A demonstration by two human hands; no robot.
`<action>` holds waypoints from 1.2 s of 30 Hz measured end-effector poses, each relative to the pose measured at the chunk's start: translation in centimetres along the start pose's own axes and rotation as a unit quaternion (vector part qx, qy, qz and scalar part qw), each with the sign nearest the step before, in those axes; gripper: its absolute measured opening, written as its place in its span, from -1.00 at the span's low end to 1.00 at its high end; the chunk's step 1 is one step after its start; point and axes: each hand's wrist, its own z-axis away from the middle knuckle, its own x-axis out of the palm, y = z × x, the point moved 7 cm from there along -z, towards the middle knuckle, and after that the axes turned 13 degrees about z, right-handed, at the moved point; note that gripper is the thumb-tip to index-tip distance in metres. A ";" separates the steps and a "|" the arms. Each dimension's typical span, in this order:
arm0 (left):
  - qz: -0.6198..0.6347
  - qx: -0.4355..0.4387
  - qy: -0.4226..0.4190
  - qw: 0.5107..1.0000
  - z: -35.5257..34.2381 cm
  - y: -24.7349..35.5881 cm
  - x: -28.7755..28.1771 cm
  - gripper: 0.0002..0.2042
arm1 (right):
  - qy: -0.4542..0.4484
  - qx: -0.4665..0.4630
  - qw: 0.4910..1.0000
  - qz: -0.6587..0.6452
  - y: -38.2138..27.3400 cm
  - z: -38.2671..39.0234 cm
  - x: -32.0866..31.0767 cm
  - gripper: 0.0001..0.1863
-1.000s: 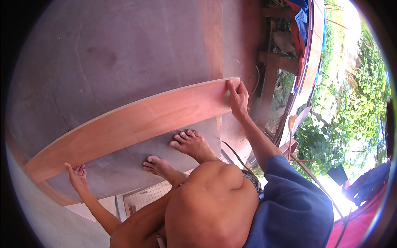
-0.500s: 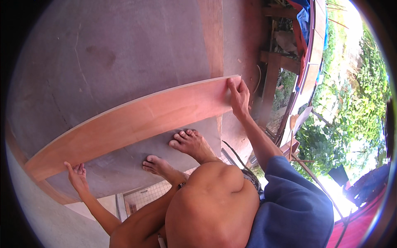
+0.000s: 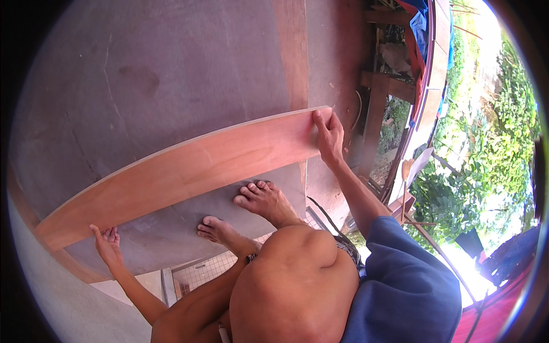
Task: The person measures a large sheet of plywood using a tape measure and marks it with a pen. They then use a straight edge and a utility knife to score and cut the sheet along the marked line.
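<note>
A long, narrow plywood strip with reddish-brown faces slants across in front of me, its right end farther away than its left. My right hand grips that right end, the thumb on the near face and the fingers wrapped round the end edge. Near the left end, my left hand holds the lower edge. Its thumb presses on the face, while its fingers are partly hidden at the edge.
A large greyish-brown sheet lies beneath the strip, and my bare feet rest on it. A wooden frame stands at the right, with green plants beyond. Grey tiles show near my legs.
The strip's right end has shifted very slightly toward me together with my right hand. My left hand and feet stay nearly in place.
</note>
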 end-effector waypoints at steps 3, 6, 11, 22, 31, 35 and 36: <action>-0.013 -0.010 0.008 1.000 -0.3 -0.3 -0.4 0.00 | -0.003 0.001 1.000 -0.007 -0.4 0.2 -0.1 -0.45; -0.054 -0.013 -0.007 0.998 -1.2 -0.8 -1.3 0.18 | 0.007 -0.012 1.000 0.010 -1.3 0.2 -0.7 -0.42; -0.063 -0.018 -0.022 0.998 -2.9 -1.6 -2.9 0.27 | 0.119 -0.154 0.976 0.098 -5.0 0.2 -2.4 -0.50; -0.015 -0.063 -0.031 0.997 -0.5 -1.3 0.5 -0.03 | 0.139 -0.171 0.931 0.292 -8.0 0.1 0.9 -0.63; -0.122 0.066 0.162 0.977 4.2 3.3 1.5 -0.15 | 0.187 -0.343 0.794 0.467 -10.2 0.0 2.5 -0.59; -0.065 0.188 0.267 0.943 5.1 9.9 4.3 0.14 | 0.114 -0.157 0.909 0.368 -8.2 -2.0 2.1 -0.35; -0.055 0.120 0.298 0.945 4.1 11.1 4.6 0.22 | 0.113 -0.155 0.912 0.363 -8.3 -1.9 2.0 -0.30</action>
